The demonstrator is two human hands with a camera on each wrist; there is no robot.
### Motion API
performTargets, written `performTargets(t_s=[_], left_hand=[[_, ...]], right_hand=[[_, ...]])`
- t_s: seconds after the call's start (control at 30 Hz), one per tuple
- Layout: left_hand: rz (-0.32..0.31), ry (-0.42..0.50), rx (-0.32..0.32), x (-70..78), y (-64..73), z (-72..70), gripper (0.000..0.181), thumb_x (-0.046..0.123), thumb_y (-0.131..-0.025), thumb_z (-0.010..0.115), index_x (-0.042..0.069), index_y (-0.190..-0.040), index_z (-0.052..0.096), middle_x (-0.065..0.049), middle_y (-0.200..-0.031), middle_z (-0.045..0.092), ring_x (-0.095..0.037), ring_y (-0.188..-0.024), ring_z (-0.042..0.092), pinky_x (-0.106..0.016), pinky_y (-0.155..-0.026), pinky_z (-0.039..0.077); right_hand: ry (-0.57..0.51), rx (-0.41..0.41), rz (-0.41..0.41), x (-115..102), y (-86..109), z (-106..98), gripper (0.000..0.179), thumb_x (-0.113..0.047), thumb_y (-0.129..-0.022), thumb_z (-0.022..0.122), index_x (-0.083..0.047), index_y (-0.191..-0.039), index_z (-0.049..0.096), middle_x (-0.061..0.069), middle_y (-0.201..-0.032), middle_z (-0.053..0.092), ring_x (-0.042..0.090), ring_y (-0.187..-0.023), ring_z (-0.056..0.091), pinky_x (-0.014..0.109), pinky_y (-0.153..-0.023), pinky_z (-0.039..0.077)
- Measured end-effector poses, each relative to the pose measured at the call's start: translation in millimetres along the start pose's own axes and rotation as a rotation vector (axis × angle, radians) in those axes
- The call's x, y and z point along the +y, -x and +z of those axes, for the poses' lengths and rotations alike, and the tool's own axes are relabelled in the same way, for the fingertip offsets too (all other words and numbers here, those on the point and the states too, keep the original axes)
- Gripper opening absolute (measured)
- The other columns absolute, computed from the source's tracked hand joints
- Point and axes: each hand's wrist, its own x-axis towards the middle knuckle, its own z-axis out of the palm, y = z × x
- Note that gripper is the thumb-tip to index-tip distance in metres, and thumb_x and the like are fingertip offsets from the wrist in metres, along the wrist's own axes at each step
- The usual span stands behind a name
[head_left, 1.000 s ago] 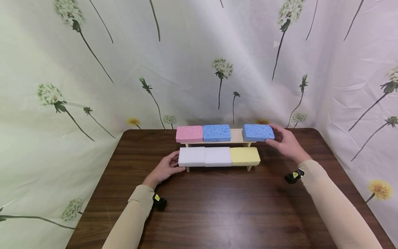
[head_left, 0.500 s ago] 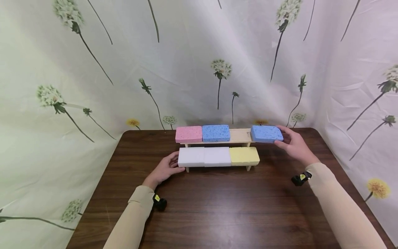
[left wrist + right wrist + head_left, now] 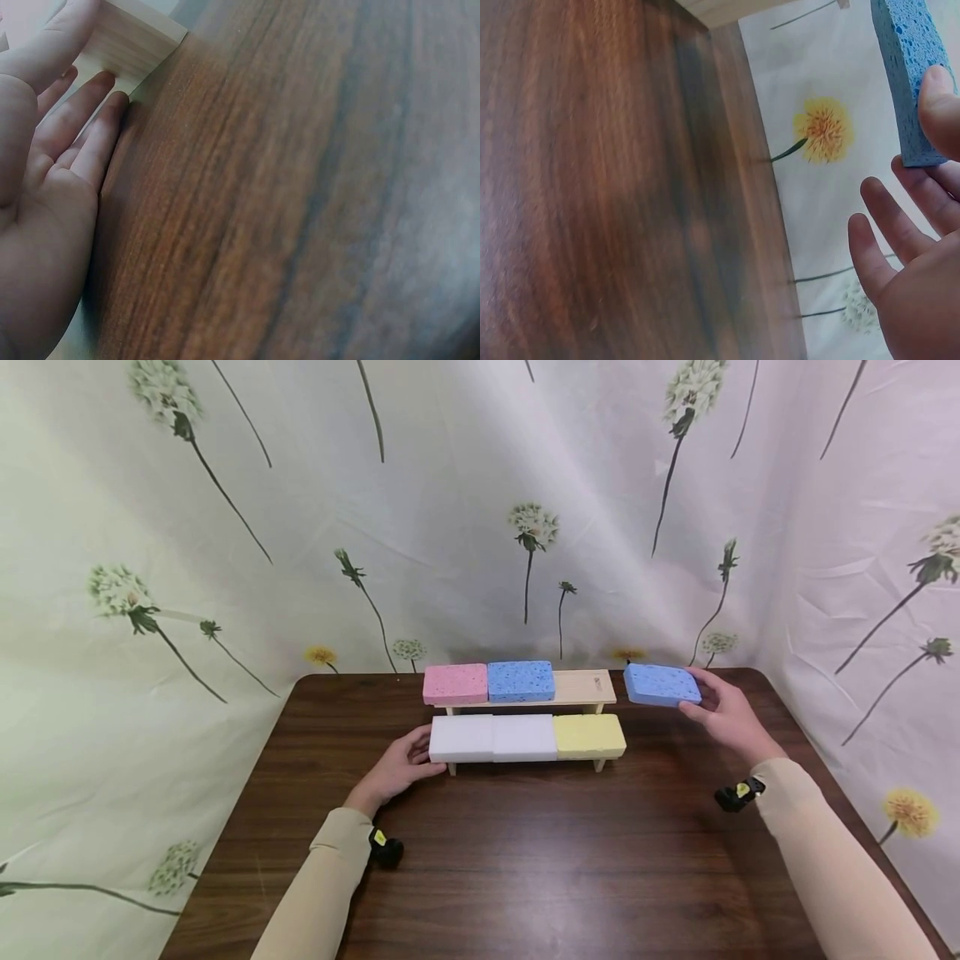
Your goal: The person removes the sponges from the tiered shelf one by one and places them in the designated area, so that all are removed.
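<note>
In the head view my right hand [image 3: 731, 718] pinches a blue sponge [image 3: 662, 685] by its right end, off the right end of the back wooden stand [image 3: 581, 687]. The right wrist view shows the thumb on one face of the sponge [image 3: 911, 82], with the lower fingers spread. My left hand [image 3: 397, 766] rests at the left end of the front stand [image 3: 517, 763], beside a white sponge [image 3: 461, 739]. In the left wrist view its fingers [image 3: 75, 124] lie fairly straight by the stand's wooden leg [image 3: 135, 45]; the exact contact is unclear.
A pink sponge [image 3: 456, 683] and another blue sponge [image 3: 521, 682] sit on the back stand. On the front stand, a second white sponge [image 3: 525, 738] and a yellow sponge [image 3: 589, 737] complete the row. The stands are on a brown table [image 3: 525, 860] before a flower-print cloth [image 3: 450, 527].
My right hand has carried the blue sponge rightward, off the back stand, baring the stand's right part. The left hand has stayed in place.
</note>
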Motion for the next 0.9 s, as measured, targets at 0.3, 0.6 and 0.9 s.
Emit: performTargets(t_s=[0.3,0.6,0.9], left_hand=[[-0.01,0.016,-0.003,1.2,1.6,-0.5,0.084,0.011,-0.092,0.083,0.001,-0.16,0.036,-0.024,-0.159,0.046,-0.037,-0.146,0.047,-0.039,-0.118,0.044],[-0.022,0.022,0.001,0.4,1.9,-0.1,0.083,0.01,-0.092,0.083,0.002,-0.16,0.037,-0.023,-0.159,0.046,-0.037,-0.146,0.048,-0.04,-0.119,0.043],[-0.025,0.015,0.006,2.6,2.2,0.0,0.083,0.011,-0.091,0.084,0.002,-0.16,0.038,-0.023,-0.159,0.047,-0.036,-0.145,0.049,-0.041,-0.119,0.043]], right_hand=[[0.017,0.01,0.048,17,7.7,3,0.065,-0.009,-0.1,0.073,0.006,-0.155,0.042,0.033,-0.142,0.057,0.015,-0.118,0.059,0.001,-0.087,0.044],[0.041,-0.031,0.09,30,9.8,13,0.066,-0.014,-0.102,0.07,0.005,-0.157,0.039,0.034,-0.145,0.055,0.043,-0.127,0.058,0.003,-0.084,0.043],[0.136,-0.066,0.078,40,8.2,28,0.064,-0.016,-0.1,0.073,0.007,-0.153,0.044,0.034,-0.146,0.054,0.045,-0.125,0.059,0.055,-0.105,0.048]])
